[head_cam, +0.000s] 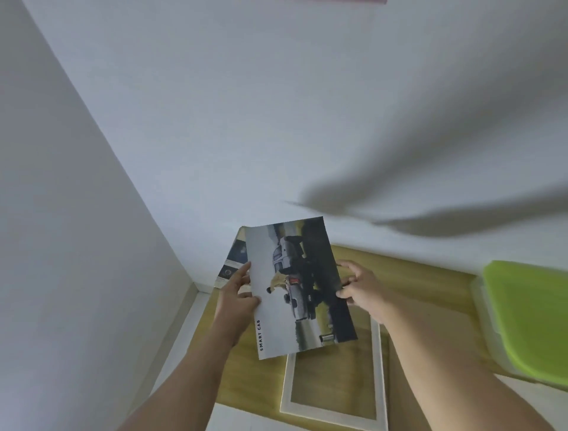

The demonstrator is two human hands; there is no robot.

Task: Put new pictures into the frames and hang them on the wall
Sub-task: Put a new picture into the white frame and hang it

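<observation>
A printed picture (295, 286) of a pickup truck, with the words SMART CAB along one edge, is held up in the air between both hands. My left hand (238, 292) pinches its left edge, thumb on the front. My right hand (358, 290) grips the right edge. Behind the picture, a second printed sheet (232, 263) shows at the upper left; which hand holds it is hidden. Below the picture, a white picture frame (379, 369) lies flat on the wooden table (430, 286), its middle showing the wood.
A clear plastic box with a green lid (528, 320) sits on the table at the right. White walls meet in a corner at the left, close behind the table. A pink strip (344, 1) shows at the top edge.
</observation>
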